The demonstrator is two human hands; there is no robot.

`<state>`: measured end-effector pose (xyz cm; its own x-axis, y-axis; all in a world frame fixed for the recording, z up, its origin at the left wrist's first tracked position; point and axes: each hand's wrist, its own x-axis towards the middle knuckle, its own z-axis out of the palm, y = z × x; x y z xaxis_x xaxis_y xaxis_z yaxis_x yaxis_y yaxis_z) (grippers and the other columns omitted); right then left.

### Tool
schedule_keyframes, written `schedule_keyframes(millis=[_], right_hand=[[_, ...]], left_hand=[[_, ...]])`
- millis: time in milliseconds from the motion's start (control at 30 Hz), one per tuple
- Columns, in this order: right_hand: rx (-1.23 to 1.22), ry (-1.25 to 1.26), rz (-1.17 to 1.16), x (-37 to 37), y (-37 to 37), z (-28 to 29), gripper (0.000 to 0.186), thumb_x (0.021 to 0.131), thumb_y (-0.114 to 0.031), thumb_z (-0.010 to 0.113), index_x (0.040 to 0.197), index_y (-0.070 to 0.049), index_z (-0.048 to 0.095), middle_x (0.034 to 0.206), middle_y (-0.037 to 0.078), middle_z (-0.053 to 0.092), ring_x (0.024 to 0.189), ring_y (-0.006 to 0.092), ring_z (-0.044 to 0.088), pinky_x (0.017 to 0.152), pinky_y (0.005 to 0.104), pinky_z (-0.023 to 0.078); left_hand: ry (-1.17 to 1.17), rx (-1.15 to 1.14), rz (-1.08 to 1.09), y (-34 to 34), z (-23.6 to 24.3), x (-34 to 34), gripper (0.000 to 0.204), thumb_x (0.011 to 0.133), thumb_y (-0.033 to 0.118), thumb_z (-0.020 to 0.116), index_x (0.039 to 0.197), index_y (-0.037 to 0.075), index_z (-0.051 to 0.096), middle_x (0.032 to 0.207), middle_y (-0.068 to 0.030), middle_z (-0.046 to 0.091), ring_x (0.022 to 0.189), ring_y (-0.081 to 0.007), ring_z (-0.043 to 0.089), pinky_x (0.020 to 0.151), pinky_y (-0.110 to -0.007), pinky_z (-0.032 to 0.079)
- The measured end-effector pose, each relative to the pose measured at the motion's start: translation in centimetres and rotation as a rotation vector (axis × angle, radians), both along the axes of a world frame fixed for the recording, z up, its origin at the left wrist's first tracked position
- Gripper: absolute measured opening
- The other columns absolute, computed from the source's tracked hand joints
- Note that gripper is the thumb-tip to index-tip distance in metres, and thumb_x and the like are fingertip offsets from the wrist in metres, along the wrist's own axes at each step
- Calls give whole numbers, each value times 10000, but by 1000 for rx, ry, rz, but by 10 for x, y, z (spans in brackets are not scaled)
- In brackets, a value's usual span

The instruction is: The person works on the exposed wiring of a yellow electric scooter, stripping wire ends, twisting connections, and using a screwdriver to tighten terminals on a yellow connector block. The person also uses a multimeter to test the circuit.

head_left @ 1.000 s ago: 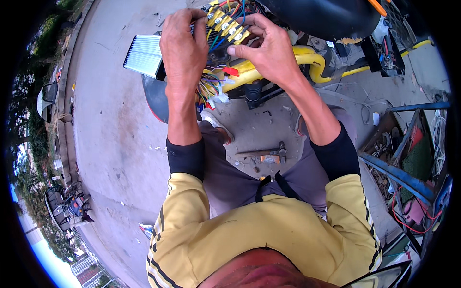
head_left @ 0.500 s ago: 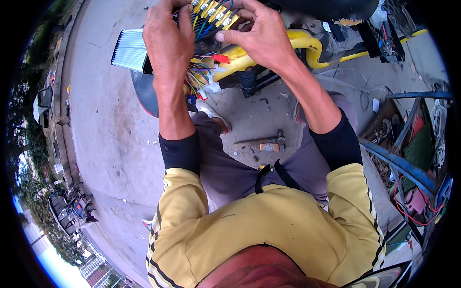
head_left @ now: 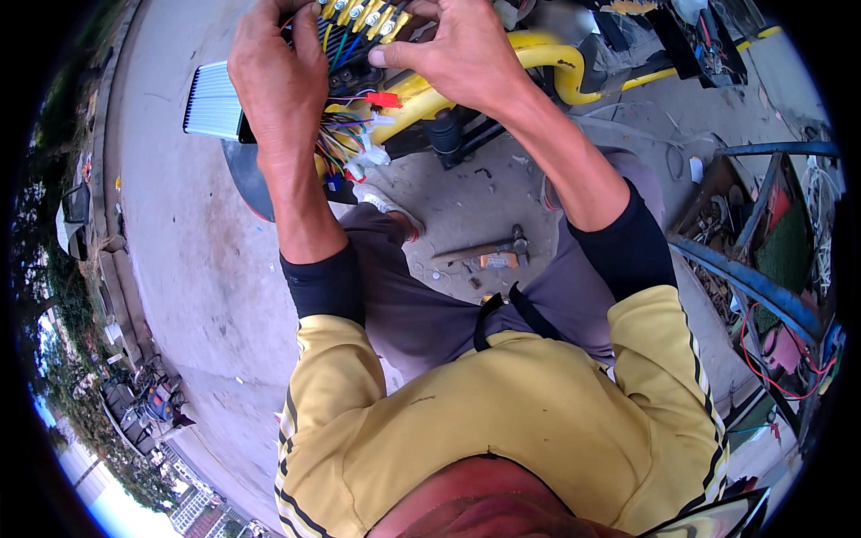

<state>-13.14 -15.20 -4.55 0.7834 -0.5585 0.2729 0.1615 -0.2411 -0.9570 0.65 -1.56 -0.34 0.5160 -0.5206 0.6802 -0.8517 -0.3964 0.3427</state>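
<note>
At the top edge, both my hands are at a terminal block [head_left: 356,18] with yellow parts, a row of silver screws, and blue, green and yellow wires below it. My left hand [head_left: 280,76] grips its left end, thumb toward me. On the right end, my right hand [head_left: 462,58] is closed, thumb bent in; some fingertips are cut off by the picture's edge. Beside my left wrist sits a silver finned metal box [head_left: 215,100]. Beneath the block hang loose wires with white connectors [head_left: 368,154] and a red connector [head_left: 383,99].
A yellow tube frame [head_left: 560,63] runs across the top, with a black cylindrical part [head_left: 443,134] under it. On the ground between my legs lie a hammer [head_left: 475,250] and a small orange-and-white box [head_left: 499,260]. A blue metal frame [head_left: 749,278] holding scrap stands at right.
The whole view has shifted, so my hands, the terminal block and the finned box appear farther left. Both hands keep nearly the same grip on the block.
</note>
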Motion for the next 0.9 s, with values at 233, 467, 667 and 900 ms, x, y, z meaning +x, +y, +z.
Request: schedule_keyframes(millis=[233, 467, 667, 900], right_hand=[[-16, -39, -3, 0, 0, 0, 552, 802, -125, 877, 1282, 34, 657, 1182, 238, 762, 1149, 335, 735, 1002, 424, 575], [-44, -32, -16, 0, -1, -1, 537, 797, -124, 883, 1257, 38, 657, 1177, 236, 766, 1138, 336, 735, 999, 428, 577], [-43, -32, -10, 0, -1, 0, 539, 797, -125, 883, 1259, 39, 658, 1183, 240, 765, 1142, 344, 736, 1000, 434, 578], [-52, -13, -21, -1, -1, 0, 550, 799, -128, 882, 1273, 40, 660, 1191, 239, 764, 1150, 351, 735, 1001, 434, 579]], left_hand=[[33, -12, -6, 0, -1, 0, 162, 1021, 157, 753, 1104, 25, 797, 1007, -138, 819, 923, -218, 801, 851, -342, 608], [6, -7, -16, 0, -2, 3, 168, 1021, 158, 753, 1104, 18, 795, 1009, -129, 821, 934, -219, 801, 860, -342, 606], [9, -17, -21, 0, -3, 3, 165, 1018, 155, 755, 1099, 17, 796, 1008, -128, 821, 927, -218, 799, 859, -343, 606], [3, -13, -20, 0, -2, 3, 163, 1017, 156, 757, 1095, 20, 801, 1004, -130, 820, 928, -216, 799, 859, -341, 605]])
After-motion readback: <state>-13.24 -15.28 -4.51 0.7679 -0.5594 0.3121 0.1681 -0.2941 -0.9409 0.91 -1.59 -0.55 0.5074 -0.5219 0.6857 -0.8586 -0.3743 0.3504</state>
